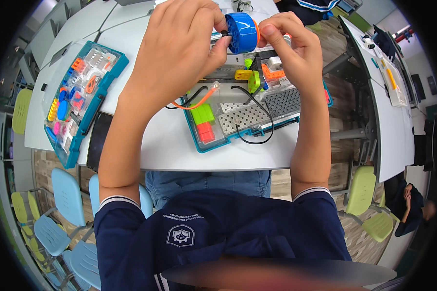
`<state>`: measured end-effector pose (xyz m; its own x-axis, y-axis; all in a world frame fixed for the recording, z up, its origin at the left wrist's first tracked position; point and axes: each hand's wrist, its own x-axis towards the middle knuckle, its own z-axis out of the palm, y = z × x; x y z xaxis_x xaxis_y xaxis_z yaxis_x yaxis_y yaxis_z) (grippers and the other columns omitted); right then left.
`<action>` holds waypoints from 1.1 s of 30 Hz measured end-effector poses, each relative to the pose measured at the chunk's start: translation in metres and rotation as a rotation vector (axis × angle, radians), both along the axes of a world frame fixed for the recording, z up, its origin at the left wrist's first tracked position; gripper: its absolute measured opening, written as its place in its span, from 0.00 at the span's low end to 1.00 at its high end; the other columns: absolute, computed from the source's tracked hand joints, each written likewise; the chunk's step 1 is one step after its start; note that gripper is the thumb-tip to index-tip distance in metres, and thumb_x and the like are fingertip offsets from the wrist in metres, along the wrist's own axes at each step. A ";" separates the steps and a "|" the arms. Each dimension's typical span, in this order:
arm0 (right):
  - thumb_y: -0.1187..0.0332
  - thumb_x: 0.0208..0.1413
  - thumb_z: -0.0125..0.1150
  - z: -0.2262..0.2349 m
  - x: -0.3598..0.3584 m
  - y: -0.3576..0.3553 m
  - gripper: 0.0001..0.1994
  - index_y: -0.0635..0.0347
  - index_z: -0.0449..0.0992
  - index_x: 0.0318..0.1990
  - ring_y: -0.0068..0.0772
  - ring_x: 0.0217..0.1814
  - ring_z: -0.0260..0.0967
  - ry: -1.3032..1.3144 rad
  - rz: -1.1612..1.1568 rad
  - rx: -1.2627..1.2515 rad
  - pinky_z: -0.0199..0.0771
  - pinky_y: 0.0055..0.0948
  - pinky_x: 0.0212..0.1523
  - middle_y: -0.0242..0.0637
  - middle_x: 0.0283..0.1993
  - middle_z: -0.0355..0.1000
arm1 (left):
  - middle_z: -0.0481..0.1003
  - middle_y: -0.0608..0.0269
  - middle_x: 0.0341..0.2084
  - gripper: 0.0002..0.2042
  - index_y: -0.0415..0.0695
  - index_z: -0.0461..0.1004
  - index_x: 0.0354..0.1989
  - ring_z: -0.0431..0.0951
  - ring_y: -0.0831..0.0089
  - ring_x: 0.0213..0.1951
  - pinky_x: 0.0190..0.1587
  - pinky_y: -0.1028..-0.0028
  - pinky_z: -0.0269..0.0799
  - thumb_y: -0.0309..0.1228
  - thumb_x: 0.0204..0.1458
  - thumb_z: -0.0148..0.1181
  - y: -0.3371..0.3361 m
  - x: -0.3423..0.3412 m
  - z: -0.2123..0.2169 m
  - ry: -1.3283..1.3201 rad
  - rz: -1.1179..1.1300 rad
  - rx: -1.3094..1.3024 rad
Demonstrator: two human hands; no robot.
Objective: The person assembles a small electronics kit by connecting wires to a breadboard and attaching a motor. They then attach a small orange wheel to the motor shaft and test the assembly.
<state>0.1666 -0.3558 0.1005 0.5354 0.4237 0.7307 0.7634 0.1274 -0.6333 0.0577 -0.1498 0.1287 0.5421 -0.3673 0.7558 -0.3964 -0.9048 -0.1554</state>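
Wheel (242, 33): blue, held far, above the tray (213, 148).
Axle (217, 36): at its left; I'd keep it square to the wheel and press evenly.
Left hand (177, 51): thumb and finger pinching the wheel's left face, axle between.
Right hand (296, 48): thumb and forefinger pinching the orange ring (257, 33); other fingers loosely bent.

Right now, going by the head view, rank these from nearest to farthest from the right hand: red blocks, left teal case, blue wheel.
1. Blue wheel: just left of the right hand.
2. Red blocks: toward the lower left.
3. Left teal case: far left.
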 end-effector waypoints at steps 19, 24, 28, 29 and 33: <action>0.70 0.58 0.67 -0.011 0.026 -0.012 0.06 0.64 0.83 0.35 0.20 0.29 0.71 0.002 -0.132 -0.067 0.69 0.22 0.31 0.32 0.28 0.76 | 0.75 0.61 0.44 0.12 0.44 0.71 0.42 0.74 0.61 0.51 0.58 0.61 0.65 0.28 0.51 0.65 -0.013 0.020 0.003 -0.018 0.061 0.167; 0.64 0.59 0.69 -0.019 0.034 -0.006 0.08 0.59 0.86 0.36 0.18 0.28 0.71 0.080 -0.061 0.050 0.67 0.22 0.30 0.31 0.27 0.76 | 0.75 0.61 0.43 0.12 0.45 0.72 0.44 0.75 0.61 0.50 0.59 0.62 0.65 0.30 0.53 0.65 -0.012 0.026 0.001 0.000 0.063 0.136; 0.64 0.63 0.63 -0.026 0.034 -0.002 0.10 0.61 0.83 0.35 0.17 0.28 0.67 0.272 0.061 0.089 0.62 0.21 0.33 0.27 0.26 0.73 | 0.76 0.61 0.47 0.16 0.45 0.73 0.50 0.75 0.64 0.53 0.62 0.63 0.65 0.35 0.55 0.67 0.002 0.034 0.006 0.270 -0.085 -0.189; 0.65 0.64 0.62 -0.027 0.034 0.000 0.10 0.61 0.83 0.35 0.17 0.29 0.66 0.345 0.129 0.121 0.62 0.21 0.35 0.27 0.27 0.73 | 0.76 0.62 0.49 0.19 0.45 0.73 0.52 0.75 0.65 0.54 0.63 0.63 0.65 0.36 0.54 0.68 0.006 0.037 0.007 0.360 -0.153 -0.324; 0.67 0.65 0.58 -0.026 0.023 0.009 0.09 0.61 0.81 0.38 0.17 0.33 0.65 0.690 0.356 0.175 0.61 0.23 0.40 0.28 0.29 0.74 | 0.75 0.62 0.57 0.29 0.45 0.72 0.60 0.73 0.67 0.60 0.66 0.63 0.64 0.38 0.50 0.72 0.011 0.047 0.008 0.503 -0.508 -0.497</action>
